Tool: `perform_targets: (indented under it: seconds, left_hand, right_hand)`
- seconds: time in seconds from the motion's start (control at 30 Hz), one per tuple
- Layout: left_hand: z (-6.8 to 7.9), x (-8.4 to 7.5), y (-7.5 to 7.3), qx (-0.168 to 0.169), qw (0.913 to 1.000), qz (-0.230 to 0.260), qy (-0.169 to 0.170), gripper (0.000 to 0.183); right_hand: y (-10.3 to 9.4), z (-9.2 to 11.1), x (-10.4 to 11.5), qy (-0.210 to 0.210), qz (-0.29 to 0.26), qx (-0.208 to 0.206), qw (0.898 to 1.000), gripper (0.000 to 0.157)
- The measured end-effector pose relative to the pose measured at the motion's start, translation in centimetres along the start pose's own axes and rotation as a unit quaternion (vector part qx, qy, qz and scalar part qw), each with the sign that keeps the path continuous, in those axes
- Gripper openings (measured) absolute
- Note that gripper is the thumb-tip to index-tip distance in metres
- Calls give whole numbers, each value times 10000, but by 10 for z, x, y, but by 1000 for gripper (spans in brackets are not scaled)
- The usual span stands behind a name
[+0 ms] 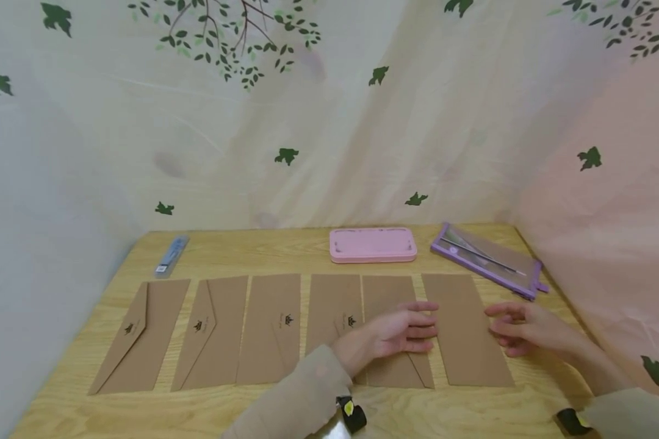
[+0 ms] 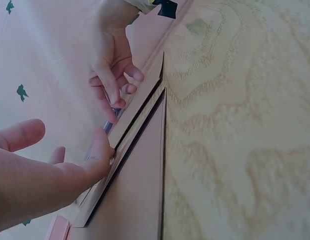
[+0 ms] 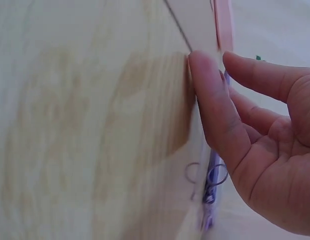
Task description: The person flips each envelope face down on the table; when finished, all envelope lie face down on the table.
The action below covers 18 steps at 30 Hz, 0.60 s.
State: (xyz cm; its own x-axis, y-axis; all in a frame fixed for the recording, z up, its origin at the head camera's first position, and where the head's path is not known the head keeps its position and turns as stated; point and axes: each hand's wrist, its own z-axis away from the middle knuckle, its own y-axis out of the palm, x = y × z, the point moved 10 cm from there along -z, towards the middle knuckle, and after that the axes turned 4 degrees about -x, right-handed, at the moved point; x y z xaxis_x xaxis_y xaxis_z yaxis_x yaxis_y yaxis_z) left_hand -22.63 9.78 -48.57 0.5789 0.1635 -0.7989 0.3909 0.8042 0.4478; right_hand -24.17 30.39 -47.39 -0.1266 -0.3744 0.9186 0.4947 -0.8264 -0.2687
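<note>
Several brown paper envelopes lie in a row on the wooden table. The rightmost envelope (image 1: 467,335) shows a plain face. At its left edge is my left hand (image 1: 398,329), fingers extended, its forearm passing over the neighbouring envelope (image 1: 387,292) and hiding part of it. My right hand (image 1: 532,329) is beside the right edge, fingers loosely bent and fingertips close to the paper. In the right wrist view, the right hand (image 3: 274,150) has its thumb and fingers apart with nothing between them. The other envelopes, such as the leftmost envelope (image 1: 165,341), show flaps and small black crown prints.
A pink case (image 1: 373,245) stands behind the row. To its right lies a purple-edged zip pouch (image 1: 489,259) with thin items inside. At the back left is a small blue packet (image 1: 172,256). Leaf-printed cloth (image 1: 335,122) hangs around the wooden table (image 1: 241,250).
</note>
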Motion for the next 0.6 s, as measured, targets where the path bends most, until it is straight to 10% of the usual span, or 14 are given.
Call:
perform_targets:
  seconds: [0.6]
  left_hand:
    - [50,-73,-20,-100,9924,-823,911,53]
  right_hand:
    - [11,4,112,-1482,385,-1461,9774,37]
